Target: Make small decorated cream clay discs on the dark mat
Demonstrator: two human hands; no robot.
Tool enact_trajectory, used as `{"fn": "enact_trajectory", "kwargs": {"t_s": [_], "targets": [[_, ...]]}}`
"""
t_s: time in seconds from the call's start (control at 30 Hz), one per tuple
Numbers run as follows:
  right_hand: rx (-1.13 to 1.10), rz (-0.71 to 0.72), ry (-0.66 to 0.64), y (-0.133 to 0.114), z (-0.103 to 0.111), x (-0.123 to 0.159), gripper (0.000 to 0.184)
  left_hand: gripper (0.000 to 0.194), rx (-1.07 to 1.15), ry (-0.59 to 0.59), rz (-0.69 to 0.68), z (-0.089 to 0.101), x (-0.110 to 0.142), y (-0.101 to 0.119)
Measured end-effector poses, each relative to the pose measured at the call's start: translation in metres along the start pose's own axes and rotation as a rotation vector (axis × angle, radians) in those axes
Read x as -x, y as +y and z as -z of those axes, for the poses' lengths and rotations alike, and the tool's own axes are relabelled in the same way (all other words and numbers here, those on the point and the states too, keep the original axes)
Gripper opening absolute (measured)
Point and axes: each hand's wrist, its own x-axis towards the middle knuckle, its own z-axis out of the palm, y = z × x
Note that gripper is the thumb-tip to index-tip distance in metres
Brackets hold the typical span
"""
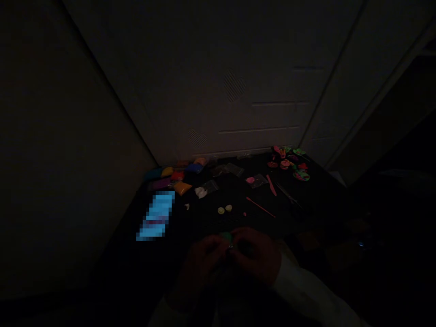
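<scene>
In dim light, my left hand and my right hand meet near the front edge of the dark table. Between their fingertips they pinch a small green piece of modelling clay; its lower part is hidden by the fingers. Just beyond the hands lie two small pale yellow-green round pieces side by side. A tiny pink bit sits to their right, close to a thin pink modelling tool.
Coloured clay packs crowd the back left, behind a lit, blurred-out phone screen. A pink plastic knife and scissors lie to the right, before several colourful clay figures. White clay rests by a clear bag. A pale panel closes off the back.
</scene>
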Motion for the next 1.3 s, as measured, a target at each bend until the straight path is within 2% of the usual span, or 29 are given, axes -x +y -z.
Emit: {"fn": "enact_trajectory", "kwargs": {"t_s": [0.3, 0.4, 0.57, 0.7, 0.9, 1.03, 1.17, 1.23, 1.3], "targets": [[0.038, -0.028, 0.008, -0.007, 0.001, 0.002, 0.015, 0.02, 0.029, -0.009, -0.036, -0.001, 0.002, -0.001], [0.022, -0.002, 0.002, -0.008, 0.002, 0.002, 0.008, 0.02, -0.024, -0.016, -0.052, -0.003, 0.005, 0.005], [0.014, 0.041, -0.001, -0.003, 0.004, 0.003, 0.011, 0.021, -0.177, -0.02, -0.116, -0.007, 0.009, 0.01], [0.032, 0.017, -0.013, -0.001, 0.002, 0.005, 0.008, 0.021, -0.262, -0.015, -0.209, -0.01, 0.011, 0.008], [0.04, -0.066, 0.082, -0.003, -0.006, 0.008, 0.005, 0.019, -0.369, 0.079, -0.357, -0.018, 0.012, -0.001], [0.015, -0.111, 0.157, -0.001, -0.004, 0.005, 0.006, 0.018, -0.436, 0.059, -0.389, -0.021, 0.013, 0.001], [-0.015, -0.111, 0.166, 0.0, 0.004, 0.002, 0.007, 0.019, -0.499, 0.032, -0.401, -0.018, 0.015, 0.006], [-0.037, -0.105, 0.176, -0.001, 0.007, 0.001, 0.007, 0.017, -0.563, 0.081, -0.484, -0.015, 0.017, 0.007], [-0.062, -0.107, 0.194, -0.002, 0.009, 0.001, 0.009, 0.01, -0.664, 0.204, -0.639, -0.012, 0.017, 0.006]]}}
